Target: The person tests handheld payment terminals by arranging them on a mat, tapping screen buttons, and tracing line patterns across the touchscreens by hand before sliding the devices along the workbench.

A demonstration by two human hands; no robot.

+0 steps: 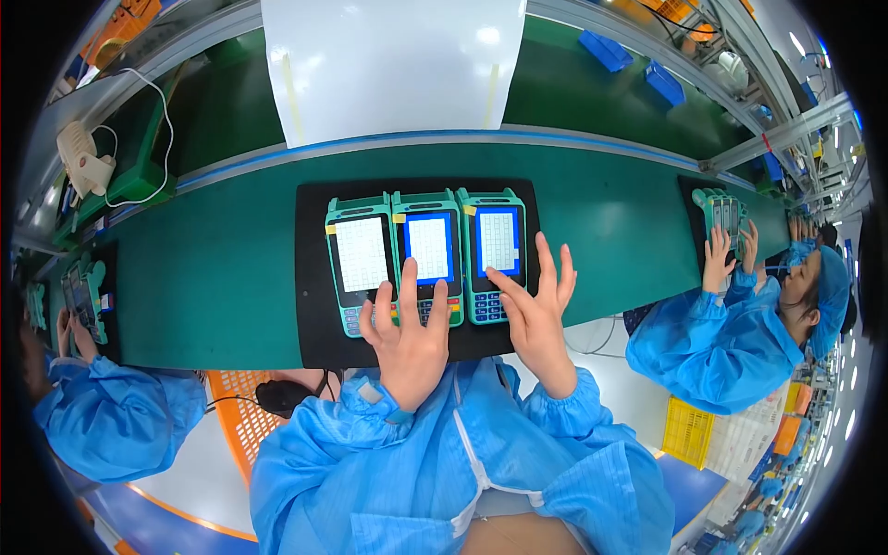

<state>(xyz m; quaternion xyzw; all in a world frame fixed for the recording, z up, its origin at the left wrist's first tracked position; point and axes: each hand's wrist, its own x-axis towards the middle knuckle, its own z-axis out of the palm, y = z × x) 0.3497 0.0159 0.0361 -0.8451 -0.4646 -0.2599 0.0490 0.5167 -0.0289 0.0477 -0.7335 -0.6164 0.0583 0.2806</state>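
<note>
Three green handheld card payment terminals lie side by side on a black mat [314,268], their lit screens facing up with grids on them. Over the keypads of the left terminal [362,254] and the middle terminal [428,245] my left hand [412,347] is spread, one fingertip at the lower edge of the middle screen. My right hand [541,324] reaches to the right terminal [498,240], its index finger at the lower left of that screen and the other fingers stretched out beside it. Neither hand grips anything. The screens of the middle and right terminals have blue borders around the grids.
A green worktable [203,268] runs left and right. Behind it hangs a white panel [393,65]. Blue bins [606,51] stand at the back right. Co-workers in blue gowns [721,342] handle similar devices on both sides. An orange crate [242,407] sits below the table's front edge.
</note>
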